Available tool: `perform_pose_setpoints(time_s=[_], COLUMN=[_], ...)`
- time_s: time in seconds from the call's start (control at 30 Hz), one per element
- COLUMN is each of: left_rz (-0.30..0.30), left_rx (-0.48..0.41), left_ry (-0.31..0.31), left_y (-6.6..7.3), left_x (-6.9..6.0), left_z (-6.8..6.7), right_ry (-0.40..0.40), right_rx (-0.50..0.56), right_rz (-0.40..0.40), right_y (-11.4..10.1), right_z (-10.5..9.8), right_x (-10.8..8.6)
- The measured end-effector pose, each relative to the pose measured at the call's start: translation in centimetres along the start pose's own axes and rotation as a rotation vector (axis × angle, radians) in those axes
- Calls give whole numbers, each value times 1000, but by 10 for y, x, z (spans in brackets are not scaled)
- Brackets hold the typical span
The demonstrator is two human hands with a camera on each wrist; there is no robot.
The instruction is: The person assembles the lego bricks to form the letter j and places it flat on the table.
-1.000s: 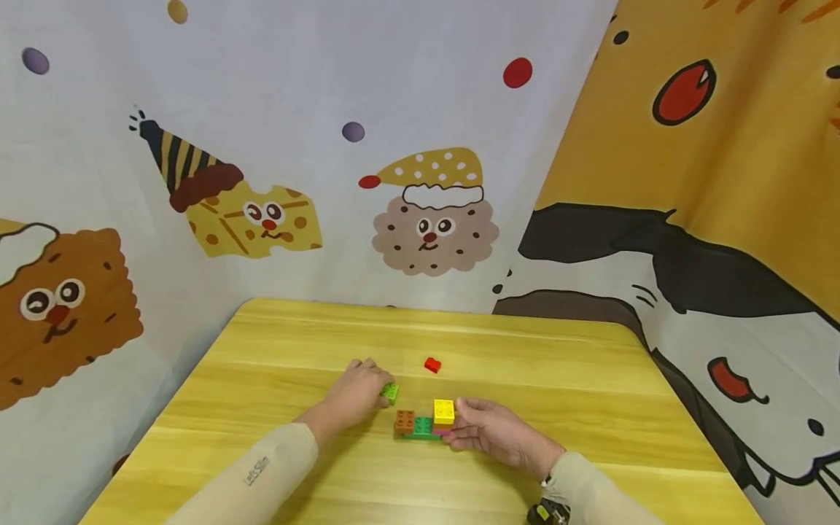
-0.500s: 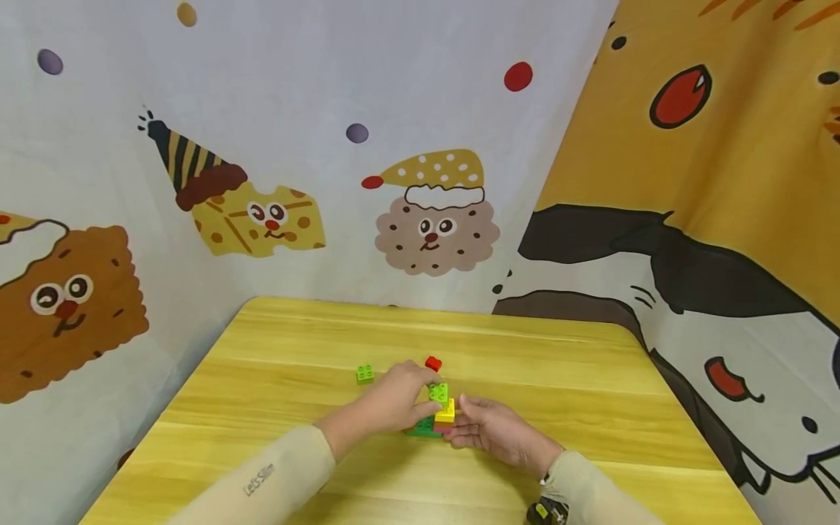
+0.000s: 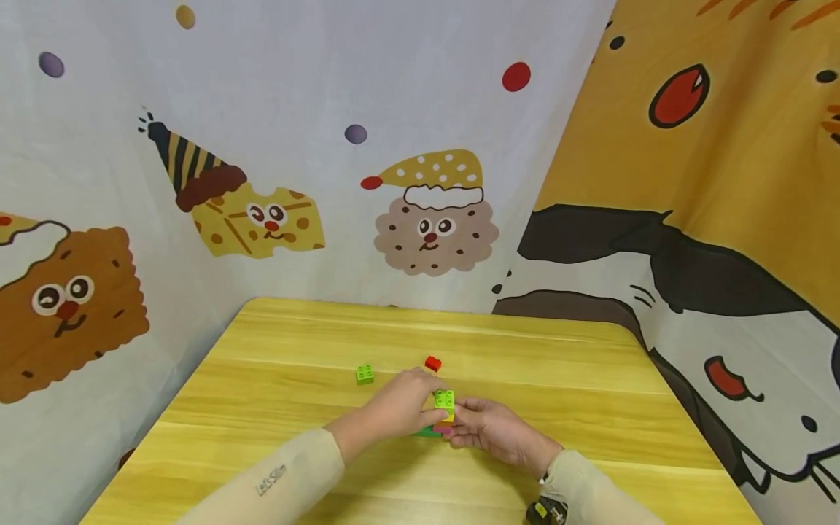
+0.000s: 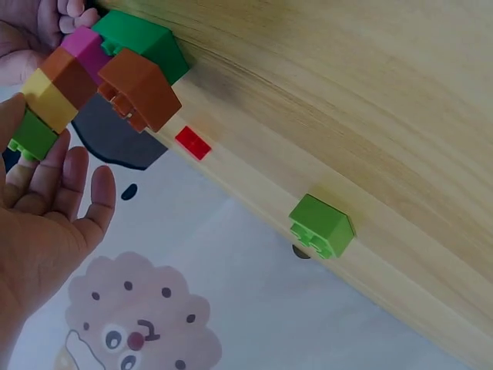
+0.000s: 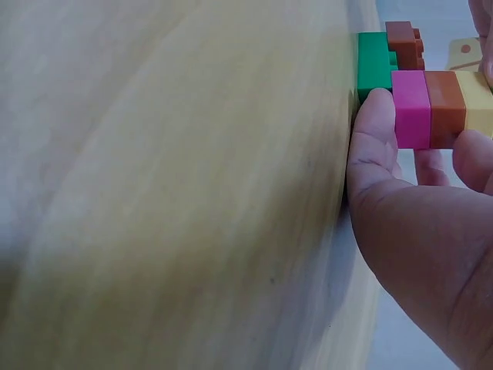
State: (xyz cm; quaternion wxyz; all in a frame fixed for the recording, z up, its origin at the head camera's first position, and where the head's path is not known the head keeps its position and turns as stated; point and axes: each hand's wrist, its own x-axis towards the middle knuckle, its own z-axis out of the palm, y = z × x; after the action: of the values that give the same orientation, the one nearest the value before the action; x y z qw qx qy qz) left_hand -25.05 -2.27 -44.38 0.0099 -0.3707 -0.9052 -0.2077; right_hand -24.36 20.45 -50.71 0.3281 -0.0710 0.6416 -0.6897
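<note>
My left hand [image 3: 407,402] pinches a lime green toy brick [image 3: 445,398] at the top of a small tower, against the yellow brick [image 4: 51,100]. Below the yellow one come a brown brick [image 5: 445,108] and a pink brick [image 5: 411,108], on a long green base brick [image 4: 150,48]. A second brown brick [image 4: 142,89] sits at the base's other end; the left hand hides it in the head view. From the right, my right hand [image 3: 495,432] holds the tower, with fingers at the pink brick and the base.
A loose lime green brick [image 3: 364,375] lies on the wooden table [image 3: 577,379], left of the build. Behind the build is a small red brick [image 3: 433,363]. A printed curtain [image 3: 289,87] stands along the table's far edge.
My left hand has carried a lime green brick from the left onto the yellow brick. The other lime brick, hidden earlier, now shows. My right hand stays in place at the tower.
</note>
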Motion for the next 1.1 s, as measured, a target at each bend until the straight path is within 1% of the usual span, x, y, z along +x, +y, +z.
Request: perform_pose_setpoints(time_s=[0.1, 0.27, 0.43, 0.7, 0.87, 1.0, 1.1], left_rz=[-4, -10, -5, 4, 1, -7, -7], left_rx=[-33, -55, -62, -81, -86, -71, -65], left_ry=[1, -1, 0, 12, 21, 26, 17], left_y=[0, 0, 0, 2, 2, 4, 3], left_x=[1, 1, 1, 3, 3, 2, 0], left_z=[0, -1, -1, 2, 4, 4, 3], right_ry=[-8, -29, -28, 25, 9, -6, -7], right_rx=[-21, -75, -61, -75, -70, -73, -68], right_rz=[0, -3, 12, 0, -3, -4, -4], right_y=[-1, -5, -8, -12, -12, -10, -9], right_z=[0, 0, 0, 2, 0, -2, -2], right_x=[0, 0, 0, -1, -2, -1, -1])
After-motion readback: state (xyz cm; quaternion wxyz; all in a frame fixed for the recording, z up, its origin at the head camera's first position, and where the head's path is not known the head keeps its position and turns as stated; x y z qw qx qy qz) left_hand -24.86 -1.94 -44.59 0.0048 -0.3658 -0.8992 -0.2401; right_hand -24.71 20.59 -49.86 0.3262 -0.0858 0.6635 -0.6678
